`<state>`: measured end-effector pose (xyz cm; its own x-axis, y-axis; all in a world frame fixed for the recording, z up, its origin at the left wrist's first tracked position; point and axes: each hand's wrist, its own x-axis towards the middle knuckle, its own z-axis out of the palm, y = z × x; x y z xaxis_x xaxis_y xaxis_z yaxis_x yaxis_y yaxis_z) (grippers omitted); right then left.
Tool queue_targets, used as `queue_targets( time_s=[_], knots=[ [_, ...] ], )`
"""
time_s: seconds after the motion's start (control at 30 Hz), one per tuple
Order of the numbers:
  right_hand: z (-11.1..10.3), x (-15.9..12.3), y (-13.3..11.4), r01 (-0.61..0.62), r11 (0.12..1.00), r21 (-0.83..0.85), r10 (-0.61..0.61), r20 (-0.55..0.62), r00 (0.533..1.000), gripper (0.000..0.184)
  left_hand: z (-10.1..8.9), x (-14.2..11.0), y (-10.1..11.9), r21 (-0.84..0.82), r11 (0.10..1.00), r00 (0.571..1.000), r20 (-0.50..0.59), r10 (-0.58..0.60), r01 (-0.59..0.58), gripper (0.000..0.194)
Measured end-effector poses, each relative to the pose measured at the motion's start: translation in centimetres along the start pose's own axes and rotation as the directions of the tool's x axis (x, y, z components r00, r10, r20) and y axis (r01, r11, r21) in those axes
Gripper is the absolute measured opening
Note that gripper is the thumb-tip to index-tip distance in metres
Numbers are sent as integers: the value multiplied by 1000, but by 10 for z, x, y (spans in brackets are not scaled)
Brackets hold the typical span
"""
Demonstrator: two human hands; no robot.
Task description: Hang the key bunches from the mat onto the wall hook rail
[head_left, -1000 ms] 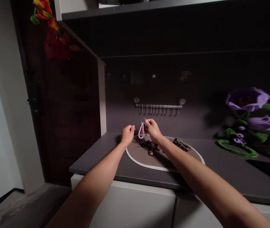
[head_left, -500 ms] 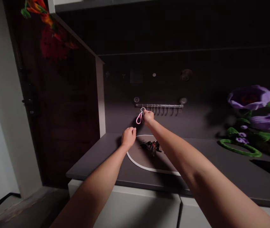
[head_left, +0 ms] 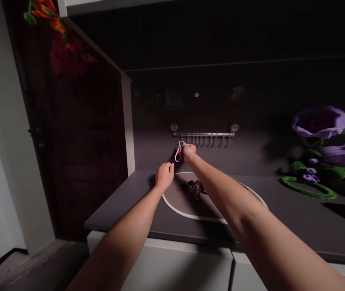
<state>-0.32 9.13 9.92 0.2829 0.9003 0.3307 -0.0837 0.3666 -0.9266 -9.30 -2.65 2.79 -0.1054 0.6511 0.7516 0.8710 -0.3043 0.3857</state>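
My right hand is closed on a keychain, pinching it beside its metal ring. The keychain's pink loop strap hangs down to the left of my fingers. The ring is just under the left end of a clear hook rail on the wall; whether it touches a hook I cannot tell. Lower and to the left, my left hand is held with its fingers curled shut, with nothing visible in it. Below the hands, a small dark bunch of keys lies on an oval mat with a white rim.
A dark counter carries the mat, which my right forearm partly covers. To the right stand purple fabric flowers and a green ring. An overhead cabinet juts out above. A dark door is at the left.
My right hand has risen with the keychain from above the mat to just under the rail's left end, then dipped slightly. My left hand has barely moved.
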Motion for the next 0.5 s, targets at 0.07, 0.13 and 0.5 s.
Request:
queue_targets(
  time_s=[0.07,0.13,0.5],
  knots=[
    [-3,-3,1,-5,1000,18,5,7,1000,22,-1,0,1,3,1000,1000,2,1,-1,32],
    [-6,-7,0,-14,999,36,13,19,1000,20,-1,0,0,6,1000,1000,6,3,-3,32],
    [-23,-24,-9,-79,993,88,60,202,978,9,2,0,-3,8,1000,999,22,23,-23,31]
  ],
)
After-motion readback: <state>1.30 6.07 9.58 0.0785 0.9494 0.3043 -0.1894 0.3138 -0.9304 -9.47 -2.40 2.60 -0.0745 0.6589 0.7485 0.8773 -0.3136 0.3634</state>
